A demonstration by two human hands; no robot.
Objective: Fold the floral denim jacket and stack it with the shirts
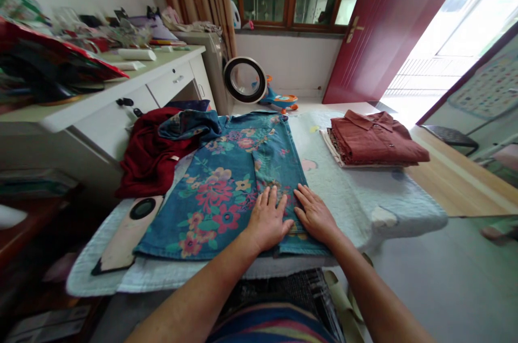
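A blue garment with a pink and yellow flower print lies spread over a pale quilted cover. My left hand rests flat on its right part, fingers spread, near the lower edge. Just to the right, my right hand lies palm down with fingers stretched, along the garment's right edge. Neither hand grips anything. At the garment's upper left, one part is bunched up over a dark red cloth. A stack of folded clothes with a rust-red collared shirt on top sits at the right of the cover.
On the left stands a white desk crowded with items. Behind are a washing machine with its round door open, a blue and orange toy and a red door. A wooden surface is at the right.
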